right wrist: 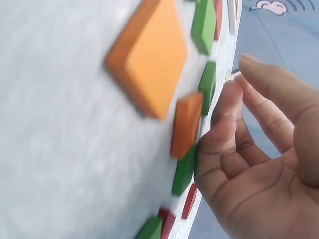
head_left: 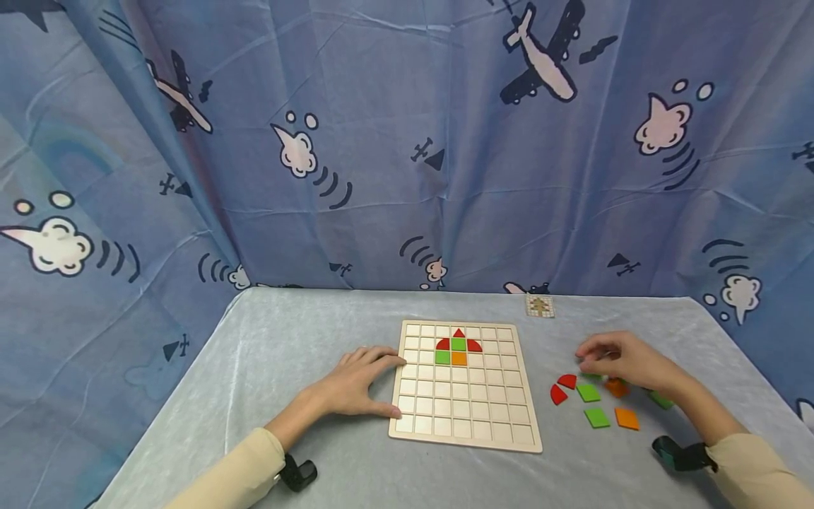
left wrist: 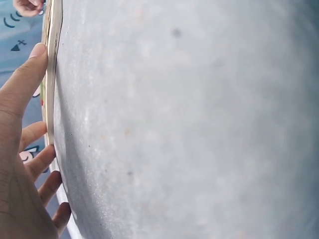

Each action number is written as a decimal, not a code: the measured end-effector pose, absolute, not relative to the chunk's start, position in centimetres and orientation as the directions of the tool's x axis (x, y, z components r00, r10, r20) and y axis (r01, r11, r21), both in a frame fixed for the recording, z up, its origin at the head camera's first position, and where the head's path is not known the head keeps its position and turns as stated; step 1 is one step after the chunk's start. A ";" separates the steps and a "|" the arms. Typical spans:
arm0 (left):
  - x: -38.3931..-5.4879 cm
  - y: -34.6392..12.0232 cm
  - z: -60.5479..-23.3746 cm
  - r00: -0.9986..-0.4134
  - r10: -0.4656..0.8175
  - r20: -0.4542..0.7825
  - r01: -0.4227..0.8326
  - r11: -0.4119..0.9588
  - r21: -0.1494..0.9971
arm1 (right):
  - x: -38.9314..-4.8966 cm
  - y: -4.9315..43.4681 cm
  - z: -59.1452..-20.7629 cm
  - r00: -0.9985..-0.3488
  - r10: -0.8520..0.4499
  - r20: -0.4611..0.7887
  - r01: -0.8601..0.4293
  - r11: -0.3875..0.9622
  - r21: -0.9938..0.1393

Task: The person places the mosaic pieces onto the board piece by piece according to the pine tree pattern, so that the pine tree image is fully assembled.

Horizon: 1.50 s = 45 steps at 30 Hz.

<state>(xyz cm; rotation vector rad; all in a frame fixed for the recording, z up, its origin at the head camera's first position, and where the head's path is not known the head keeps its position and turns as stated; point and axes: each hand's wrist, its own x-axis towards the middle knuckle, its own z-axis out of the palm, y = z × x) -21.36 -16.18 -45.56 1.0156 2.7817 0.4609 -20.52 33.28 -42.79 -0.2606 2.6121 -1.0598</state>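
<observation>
My left hand point(head_left: 359, 382) rests at the left edge of a wooden grid board point(head_left: 441, 408), thumb and fingertips touching its rim, fingers fairly straight. Near the board's top sit a red triangle point(head_left: 459, 334), two red quarter-circle tiles point(head_left: 475, 346), two green square tiles point(head_left: 442, 358) and an orange square tile point(head_left: 459, 359). My right hand point(head_left: 626, 360) hovers over loose tiles right of the board, its fingers loosely bent. In the right wrist view a gap shows between thumb and fingers, with nothing in it. An orange tile point(right wrist: 154, 57) lies closest to that camera.
Beside the board lie loose red quarter circles point(head_left: 558, 394), green squares point(head_left: 597, 418) and orange squares point(head_left: 627, 418). A small patterned card point(head_left: 540, 306) lies at the table's back edge. Behind the grey-covered table point(head_left: 305, 318) hangs a blue curtain point(head_left: 381, 141) printed with planes.
</observation>
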 end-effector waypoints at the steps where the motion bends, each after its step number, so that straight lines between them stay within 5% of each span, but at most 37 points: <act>1: -21.3 -16.2 -45.6 -0.761 0.648 -0.030 0.604 0.724 0.334 | -20.5 33.5 -42.8 -0.937 -0.279 -0.211 -0.055 0.714 -0.698; 19: -21.4 -16.1 -45.6 -0.760 0.650 -0.025 0.606 0.722 0.334 | -20.3 34.3 -43.0 -0.943 -0.317 -0.103 -0.195 0.776 -0.600; 45: -21.3 -16.1 -45.4 -0.761 0.648 -0.034 0.602 0.724 0.336 | -20.4 34.3 -42.8 -0.933 -0.318 -0.170 -0.124 0.724 -0.679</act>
